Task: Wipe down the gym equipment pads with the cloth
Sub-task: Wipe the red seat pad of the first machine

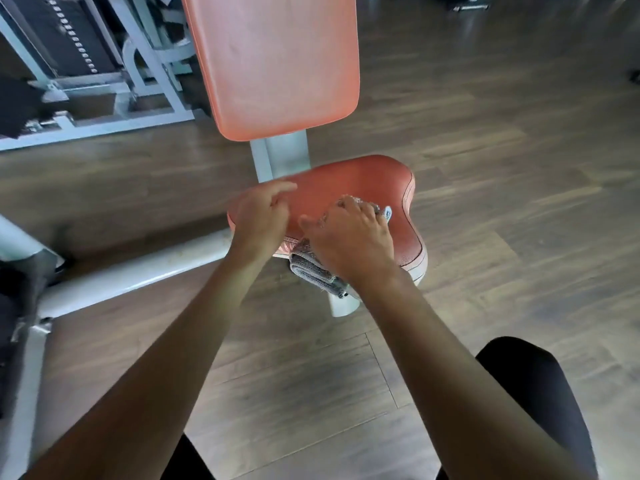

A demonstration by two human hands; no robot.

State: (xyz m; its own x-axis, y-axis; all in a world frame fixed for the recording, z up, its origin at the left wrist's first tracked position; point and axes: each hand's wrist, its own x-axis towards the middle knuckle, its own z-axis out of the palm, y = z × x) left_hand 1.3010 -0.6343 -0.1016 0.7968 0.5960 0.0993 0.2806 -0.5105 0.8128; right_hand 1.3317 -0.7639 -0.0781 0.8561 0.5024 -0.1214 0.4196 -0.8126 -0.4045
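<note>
My right hand [353,237] presses the grey cloth [311,268] onto the red seat pad [363,181].

The cloth lies folded on the near part of the seat pad. One end hangs over its near edge and a corner shows past my knuckles. My right fingers [349,206] are curled over the cloth, gripping it. My left hand [258,216] rests at the seat pad's left edge, its fingers [280,190] loosely bent and holding nothing, a little blurred. Beyond the seat pad the back pad [277,64] rises on a white post [280,154]. A wooden floor [502,168] lies beneath.
</note>
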